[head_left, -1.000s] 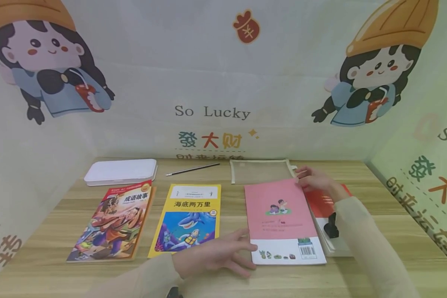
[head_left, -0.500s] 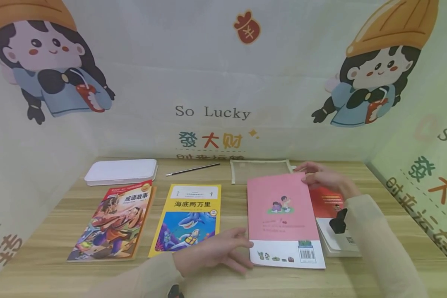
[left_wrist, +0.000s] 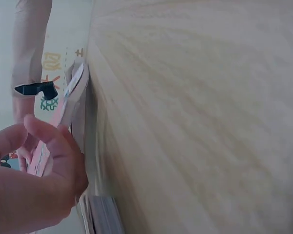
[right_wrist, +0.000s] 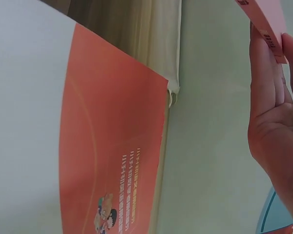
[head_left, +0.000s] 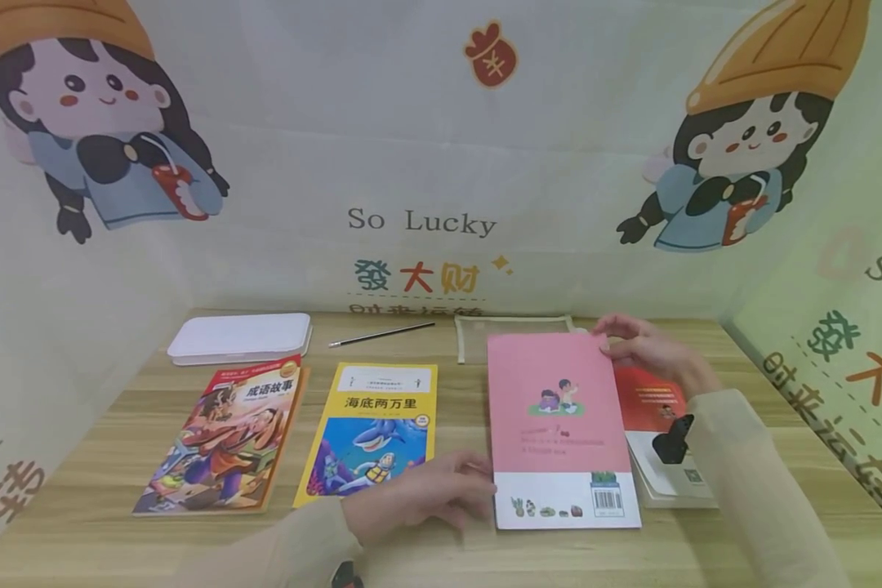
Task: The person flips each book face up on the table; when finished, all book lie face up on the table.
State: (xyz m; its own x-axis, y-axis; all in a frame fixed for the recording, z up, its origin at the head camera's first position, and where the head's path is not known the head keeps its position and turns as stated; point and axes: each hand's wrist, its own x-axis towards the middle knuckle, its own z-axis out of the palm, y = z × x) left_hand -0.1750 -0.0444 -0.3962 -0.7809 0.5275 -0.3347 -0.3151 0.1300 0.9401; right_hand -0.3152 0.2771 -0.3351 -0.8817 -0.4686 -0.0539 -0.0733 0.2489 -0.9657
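Observation:
A pink-and-white book (head_left: 554, 441), back cover facing up, lies slanted with its far end raised. My right hand (head_left: 650, 351) pinches its far right corner; in the right wrist view that corner of the pink book (right_wrist: 268, 29) sits between thumb and fingers. Beside the book's lower left edge is my left hand (head_left: 426, 498), its fingers loosely bent and fingertips at the edge; whether they touch it is hard to tell. In the left wrist view the left hand (left_wrist: 49, 175) appears with no thing gripped. A red-and-white book (head_left: 654, 408) lies partly hidden under the right arm.
A yellow book (head_left: 375, 425) and a red-topped storybook (head_left: 224, 441) lie to the left. Farther back are a white pencil case (head_left: 238, 337), a pencil (head_left: 382, 335) and a mesh zip pouch (head_left: 478, 327). A printed cloth backdrop (head_left: 412, 163) surrounds the wooden table (head_left: 191, 555).
My right hand has lifted the pink book's far end and drawn it slightly right, uncovering less of the pouch. The left hand has shifted little, its fingers now drawn closer together.

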